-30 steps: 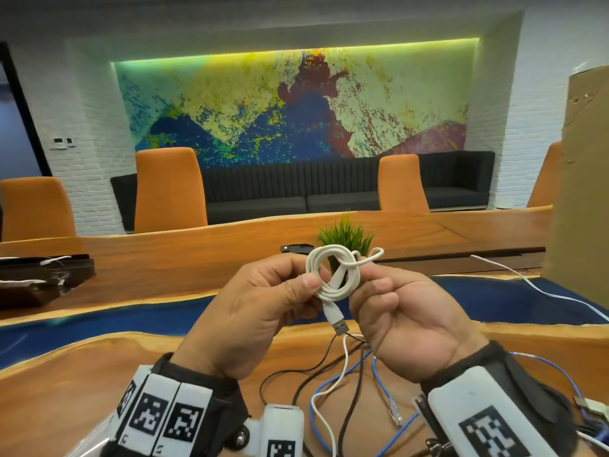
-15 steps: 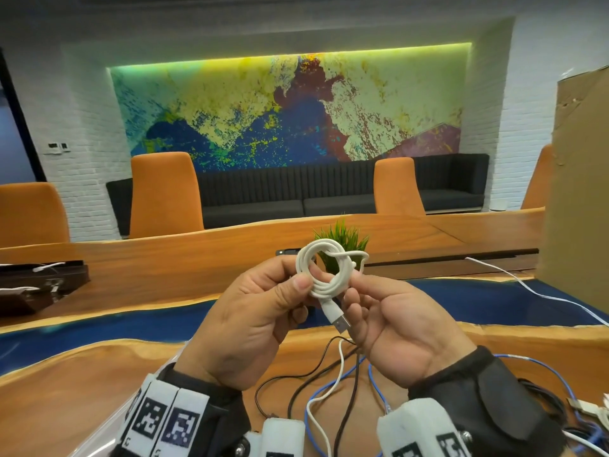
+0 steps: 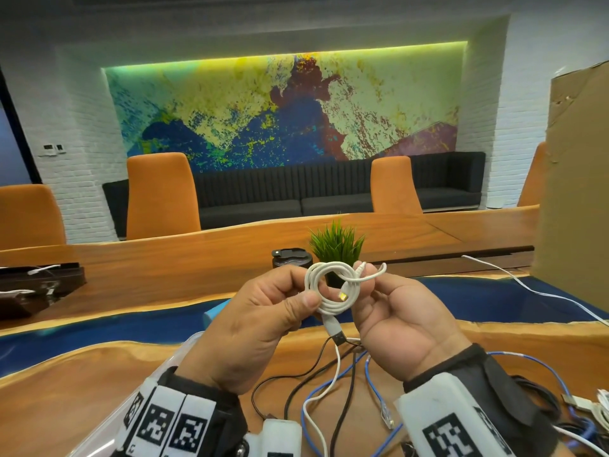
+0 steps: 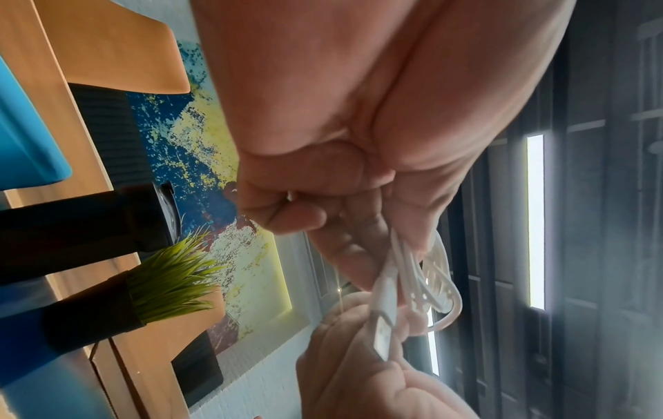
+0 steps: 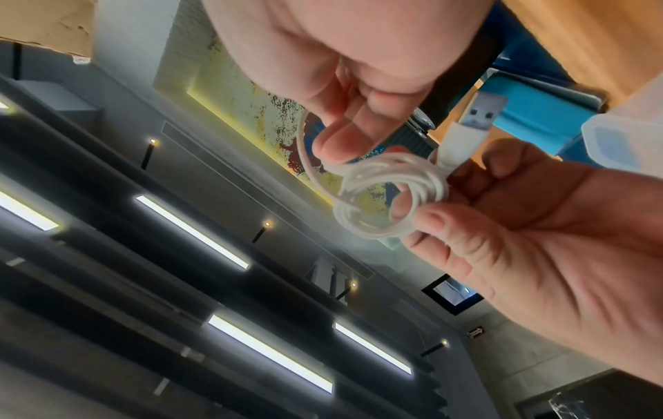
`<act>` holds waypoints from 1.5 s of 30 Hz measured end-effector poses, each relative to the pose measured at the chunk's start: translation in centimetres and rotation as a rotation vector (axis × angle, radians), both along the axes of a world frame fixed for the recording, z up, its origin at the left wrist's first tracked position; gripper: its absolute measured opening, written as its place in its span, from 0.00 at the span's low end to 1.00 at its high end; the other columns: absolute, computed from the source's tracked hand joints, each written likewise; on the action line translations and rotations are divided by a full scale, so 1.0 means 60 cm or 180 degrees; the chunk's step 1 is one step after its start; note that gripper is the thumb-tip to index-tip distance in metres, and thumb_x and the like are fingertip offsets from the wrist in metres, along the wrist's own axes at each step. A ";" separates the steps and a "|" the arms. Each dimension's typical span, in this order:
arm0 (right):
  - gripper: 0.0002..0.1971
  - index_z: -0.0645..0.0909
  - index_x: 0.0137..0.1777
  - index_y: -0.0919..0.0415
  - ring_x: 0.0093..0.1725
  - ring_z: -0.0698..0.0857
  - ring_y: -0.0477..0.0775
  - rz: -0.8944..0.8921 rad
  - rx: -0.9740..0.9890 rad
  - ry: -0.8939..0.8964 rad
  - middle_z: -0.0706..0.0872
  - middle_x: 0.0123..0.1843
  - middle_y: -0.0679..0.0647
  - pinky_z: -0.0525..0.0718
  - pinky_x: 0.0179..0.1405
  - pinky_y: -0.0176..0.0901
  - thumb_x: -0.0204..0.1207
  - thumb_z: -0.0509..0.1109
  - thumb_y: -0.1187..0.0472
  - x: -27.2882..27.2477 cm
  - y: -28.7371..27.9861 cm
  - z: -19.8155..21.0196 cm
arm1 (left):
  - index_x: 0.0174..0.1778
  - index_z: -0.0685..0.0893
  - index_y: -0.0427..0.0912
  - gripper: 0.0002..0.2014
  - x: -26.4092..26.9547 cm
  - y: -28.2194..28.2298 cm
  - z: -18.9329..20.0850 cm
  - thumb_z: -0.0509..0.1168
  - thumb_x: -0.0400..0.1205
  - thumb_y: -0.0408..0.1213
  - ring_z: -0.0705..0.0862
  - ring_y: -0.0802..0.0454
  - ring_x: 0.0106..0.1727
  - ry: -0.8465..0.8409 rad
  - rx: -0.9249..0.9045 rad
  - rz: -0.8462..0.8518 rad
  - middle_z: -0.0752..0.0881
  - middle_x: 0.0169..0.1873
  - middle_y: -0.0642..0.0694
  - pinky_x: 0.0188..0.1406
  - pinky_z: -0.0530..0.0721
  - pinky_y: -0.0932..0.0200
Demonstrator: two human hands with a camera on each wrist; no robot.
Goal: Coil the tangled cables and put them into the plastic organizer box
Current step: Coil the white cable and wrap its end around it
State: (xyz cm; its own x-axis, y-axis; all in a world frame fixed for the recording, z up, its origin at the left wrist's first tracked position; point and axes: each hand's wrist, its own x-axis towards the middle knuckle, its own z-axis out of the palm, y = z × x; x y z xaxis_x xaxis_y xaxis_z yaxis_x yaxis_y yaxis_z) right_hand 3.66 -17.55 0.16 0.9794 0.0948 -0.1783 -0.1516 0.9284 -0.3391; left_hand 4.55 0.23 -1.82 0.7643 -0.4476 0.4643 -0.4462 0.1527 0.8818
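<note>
Head view, centre of frame, above the wooden table point(image 3: 82, 384): the left hand point(image 3: 253, 328) pinches the lower left of the coiled white cable point(image 3: 324, 291) between thumb and fingers, while the right hand point(image 3: 400, 328) pinches its free end at the coil's upper right. The cable's USB plug point(image 3: 336, 334) hangs below the coil. Loose black, white and blue cables point(image 3: 333, 390) lie tangled on the table in the lower centre.

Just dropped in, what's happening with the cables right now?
A person is winding a thin white USB cable into a small coil, held up above the wooden table. The left hand pinches one side of the coil, and the right hand grips the loose tail end. The cable's USB plug hangs below. A tangle of black, blue and white cables lies uncoiled on the table.
</note>
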 end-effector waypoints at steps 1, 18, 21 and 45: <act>0.06 0.81 0.54 0.71 0.31 0.86 0.51 -0.0065 0.0090 0.0018 0.87 0.38 0.64 0.87 0.23 0.35 0.81 0.65 0.71 0.001 -0.001 0.001 | 0.50 0.91 0.43 0.06 0.001 -0.001 -0.001 0.68 0.82 0.36 0.88 0.59 0.45 0.0004 0.0013 -0.0003 0.92 0.50 0.42 0.40 0.82 0.69; 0.11 0.84 0.56 0.65 0.15 0.70 0.40 0.0802 -0.1046 -0.0099 0.79 0.26 0.51 0.69 0.12 0.28 0.74 0.71 0.66 0.004 0.007 -0.019 | 0.55 0.89 0.51 0.11 0.006 -0.001 -0.005 0.68 0.80 0.47 0.81 0.42 0.50 -0.0130 -0.0170 0.0092 0.89 0.52 0.38 0.50 0.80 0.50; 0.08 0.88 0.48 0.64 0.18 0.70 0.40 0.0771 -0.1479 -0.0596 0.80 0.29 0.51 0.69 0.16 0.28 0.70 0.72 0.64 -0.004 0.003 -0.018 | 0.53 0.89 0.48 0.07 0.006 0.001 0.001 0.68 0.83 0.42 0.84 0.36 0.52 -0.0037 -0.0269 0.0180 0.89 0.53 0.32 0.52 0.85 0.48; 0.21 0.88 0.54 0.63 0.56 0.88 0.72 0.1674 -0.1393 -0.2011 0.86 0.59 0.74 0.85 0.58 0.63 0.65 0.60 0.73 -0.009 -0.009 -0.028 | 0.48 0.92 0.51 0.11 -0.010 -0.031 0.005 0.66 0.86 0.33 0.91 0.52 0.45 -0.0805 0.0025 0.1507 0.94 0.42 0.50 0.45 0.90 0.55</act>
State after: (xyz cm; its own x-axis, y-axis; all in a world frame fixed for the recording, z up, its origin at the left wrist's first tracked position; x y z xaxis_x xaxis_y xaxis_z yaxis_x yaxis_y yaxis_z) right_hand 3.10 -18.11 -1.49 0.7571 0.6041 0.2487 -0.1843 0.5627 -0.8058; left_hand 3.96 -1.62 -1.49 0.7481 -0.0853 0.6581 -0.6633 -0.1229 0.7382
